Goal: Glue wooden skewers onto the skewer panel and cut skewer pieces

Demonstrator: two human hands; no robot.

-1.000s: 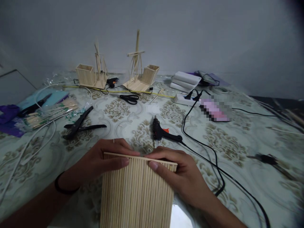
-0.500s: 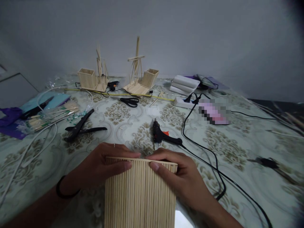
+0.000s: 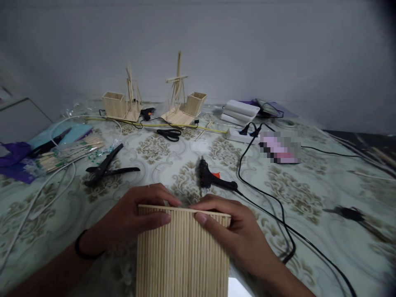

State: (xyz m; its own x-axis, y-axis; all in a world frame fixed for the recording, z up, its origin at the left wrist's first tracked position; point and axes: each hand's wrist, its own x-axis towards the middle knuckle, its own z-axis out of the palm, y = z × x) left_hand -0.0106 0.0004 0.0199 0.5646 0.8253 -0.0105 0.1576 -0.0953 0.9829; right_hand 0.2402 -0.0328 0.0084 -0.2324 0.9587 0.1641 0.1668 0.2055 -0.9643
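Note:
A panel of wooden sticks (image 3: pixel 182 251) laid side by side rises from the bottom of the view, with a thin crosswise stick (image 3: pixel 182 209) along its top edge. My left hand (image 3: pixel 145 210) grips the left part of that edge, thumb on the near face and fingers behind. On the right part, my right hand (image 3: pixel 229 227) pinches the edge the same way, its thumb pressed near the middle. The far fingertips of both hands are partly hidden behind the panel. Just beyond lies a black glue gun (image 3: pixel 213 175) with an orange trigger.
Black-handled cutters (image 3: pixel 105 167) lie at left, near bagged cotton swabs (image 3: pixel 74 150). Farther back are scissors (image 3: pixel 169 134), two stick models (image 3: pixel 177 113) and a power strip (image 3: pixel 241 134). A black cable (image 3: pixel 278 200) runs along the right side.
My left fingers have lifted slightly from the back of the top edge. The right hand and panel look nearly unchanged; the view has tilted slightly.

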